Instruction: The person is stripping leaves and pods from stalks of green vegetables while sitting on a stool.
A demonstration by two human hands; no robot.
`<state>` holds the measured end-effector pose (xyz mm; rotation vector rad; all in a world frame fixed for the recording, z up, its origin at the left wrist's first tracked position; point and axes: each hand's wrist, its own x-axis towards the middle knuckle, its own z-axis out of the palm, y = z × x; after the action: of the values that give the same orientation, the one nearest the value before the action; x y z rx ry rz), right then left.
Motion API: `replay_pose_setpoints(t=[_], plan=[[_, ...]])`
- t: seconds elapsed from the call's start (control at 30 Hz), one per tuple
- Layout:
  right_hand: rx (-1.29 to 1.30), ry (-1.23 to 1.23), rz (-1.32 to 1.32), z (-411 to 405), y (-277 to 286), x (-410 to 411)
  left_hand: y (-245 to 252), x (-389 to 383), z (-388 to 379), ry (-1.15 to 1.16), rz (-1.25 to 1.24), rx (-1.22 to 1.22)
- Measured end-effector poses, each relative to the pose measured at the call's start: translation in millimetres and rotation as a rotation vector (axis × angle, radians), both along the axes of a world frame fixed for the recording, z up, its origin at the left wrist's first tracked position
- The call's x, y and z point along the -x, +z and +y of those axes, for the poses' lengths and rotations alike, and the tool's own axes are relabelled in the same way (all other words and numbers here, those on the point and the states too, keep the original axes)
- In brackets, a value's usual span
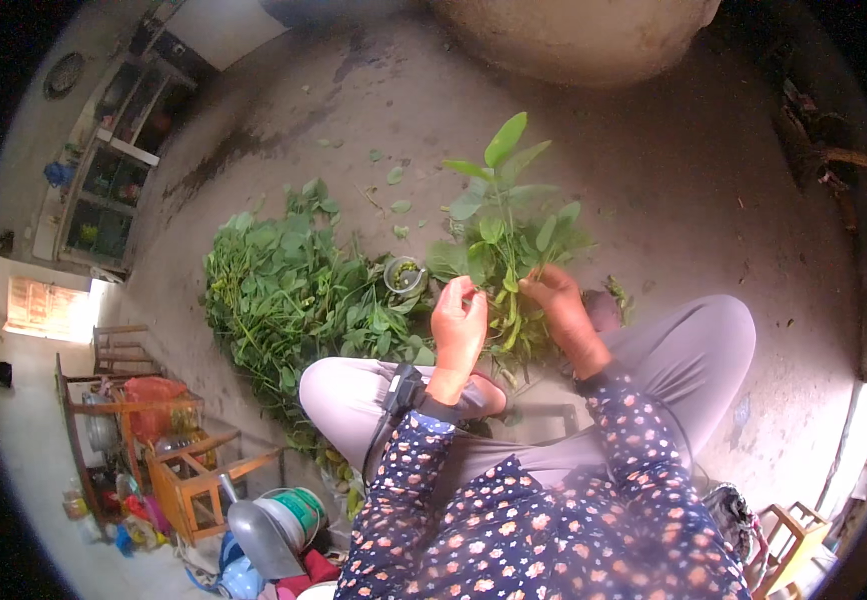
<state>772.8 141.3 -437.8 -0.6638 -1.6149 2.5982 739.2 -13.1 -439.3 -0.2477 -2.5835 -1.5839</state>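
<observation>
A leafy green bean plant [507,210] with hanging pods [510,322] rises between my two hands, over the floor in front of my knees. My right hand [562,304] grips it from the right, thumb and fingers at its stems. To the left of the pods is my left hand [457,322], its thumb and fingertips drawn close together at the lower leaves. Whether it pinches a stem or pod is hidden by the fingers. Beyond that hand, a small bowl [405,276] holds some green beans or pods. A large heap of cut bean plants [291,292] lies to the left.
Loose leaves [396,175] lie scattered on the concrete floor [673,202]. A big rounded vessel [576,37] stands ahead. At lower left are a wooden stool [193,487], a metal scoop [265,536] and a white-and-green bucket [302,514]. Another wooden stool [793,544] is at lower right.
</observation>
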Motion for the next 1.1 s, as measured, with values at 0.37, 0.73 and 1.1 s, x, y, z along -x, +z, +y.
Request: replay_pose_setpoints(t=[0.37,0.73,1.1], plan=[[-0.079,0.041,0.008,0.2,-0.5,-1.4,9.7,-1.5,3.7,-0.151,-0.173,-0.17],[-0.14,0.104,-0.006,-1.5,1.2,-0.9,17.3,0.5,-1.5,-0.169,-0.596,-0.425],[-0.171,0.129,-0.017,0.2,-4.1,0.6,27.5,0.1,-2.3,-0.176,-0.701,-0.45]])
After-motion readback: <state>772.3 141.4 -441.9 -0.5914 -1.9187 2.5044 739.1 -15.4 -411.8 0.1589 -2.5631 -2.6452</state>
